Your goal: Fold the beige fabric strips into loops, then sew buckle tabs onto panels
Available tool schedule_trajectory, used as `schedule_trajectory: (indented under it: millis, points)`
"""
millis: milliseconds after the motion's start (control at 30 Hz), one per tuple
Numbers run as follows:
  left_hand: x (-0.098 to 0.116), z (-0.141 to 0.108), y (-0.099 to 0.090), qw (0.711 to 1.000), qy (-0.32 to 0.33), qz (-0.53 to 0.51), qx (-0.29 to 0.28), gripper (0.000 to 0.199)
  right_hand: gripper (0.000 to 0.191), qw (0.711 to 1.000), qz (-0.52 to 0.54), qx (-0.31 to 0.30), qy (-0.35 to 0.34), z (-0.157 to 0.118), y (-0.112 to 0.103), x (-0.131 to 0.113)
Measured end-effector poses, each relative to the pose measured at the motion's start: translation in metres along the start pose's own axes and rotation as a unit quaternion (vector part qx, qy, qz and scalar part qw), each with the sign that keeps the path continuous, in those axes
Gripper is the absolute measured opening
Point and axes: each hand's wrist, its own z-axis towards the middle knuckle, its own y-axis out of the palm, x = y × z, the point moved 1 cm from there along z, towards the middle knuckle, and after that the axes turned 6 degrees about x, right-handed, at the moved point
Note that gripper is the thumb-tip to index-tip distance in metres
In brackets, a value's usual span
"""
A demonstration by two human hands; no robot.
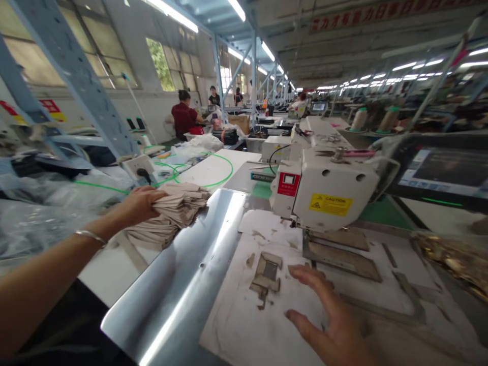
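Observation:
My left hand (141,204) is closed on the near-left end of a fanned stack of beige fabric pieces (179,208), left of a shiny metal plate (186,264). How many pieces the fingers grip is hidden. My right hand (328,310) hovers low over a white template sheet (232,305), thumb and fingers spread with nothing between them. Just left of its fingertips, a small frame of grey-brown patches (263,282) surrounds a rectangular opening in the sheet. Behind the sheet stands the white head of a sewing machine (324,188) with a yellow caution label.
Grey-brown strips (343,259) lie on the sheet beneath the machine head. A control screen (446,173) stands at right. Green cord (229,173) loops over the white table behind. Clear plastic bags (46,229) pile up at left near a slanted blue post (76,76). Co-workers sit and stand farther back.

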Motion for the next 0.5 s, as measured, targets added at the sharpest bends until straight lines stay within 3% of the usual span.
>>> schedule_trajectory:
  millis: [100, 233, 367, 500]
  points:
    - [-0.038, -0.002, 0.005, 0.996, 0.002, 0.088, -0.017, 0.042, 0.044, 1.0, -0.017, -0.008, -0.018, 0.002, 0.001, -0.001]
    - [-0.066, -0.01, 0.018, 0.986, 0.021, 0.159, -0.044, 0.048, 0.04, 0.999, -0.039, -0.009, -0.03, 0.003, 0.002, -0.001]
    - [-0.075, -0.015, 0.023, 0.978, 0.039, 0.195, -0.063, 0.058, 0.035, 0.998, -0.05, 0.002, -0.043, 0.007, 0.001, -0.007]
    - [-0.072, -0.017, 0.016, 0.974, 0.031, 0.214, -0.067, 0.065, 0.031, 0.997, -0.041, 0.01, -0.062, 0.01, 0.001, -0.01]
